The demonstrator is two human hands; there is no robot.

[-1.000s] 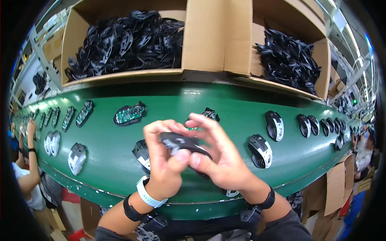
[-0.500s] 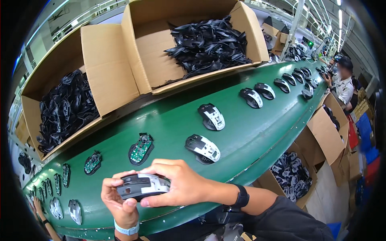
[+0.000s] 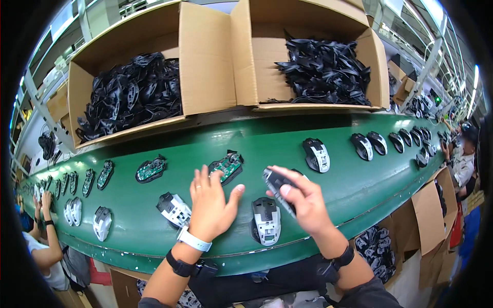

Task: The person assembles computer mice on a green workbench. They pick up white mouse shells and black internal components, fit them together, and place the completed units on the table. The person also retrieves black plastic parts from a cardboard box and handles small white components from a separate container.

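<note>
My right hand (image 3: 306, 204) is closed around a dark computer mouse (image 3: 277, 186), held tilted above the belt and seen mostly from its side; fingers cover part of it. My left hand (image 3: 214, 208) is open, fingers spread and palm down. Its fingertips overlap the near edge of a mouse base with a green circuit board (image 3: 229, 165); I cannot tell if they touch it. Between my hands lies a black-and-white mouse body (image 3: 266, 226), without its full cover. Another black-and-white mouse body (image 3: 173, 208) lies left of my left hand, partly behind it.
The green belt (image 3: 334, 203) carries several mouse bodies (image 3: 316, 155) rightward and circuit-board bases (image 3: 151, 169) leftward. Behind it stand cardboard boxes (image 3: 208, 59) with black plastic parts (image 3: 328, 72). Another box of parts (image 3: 377, 246) is below right. A co-worker's arm (image 3: 50, 251) reaches in at left.
Both hands held one mouse together; now they are apart. My left hand has let go and opened near a circuit-board base, while my right hand holds a mouse. The view has turned left.
</note>
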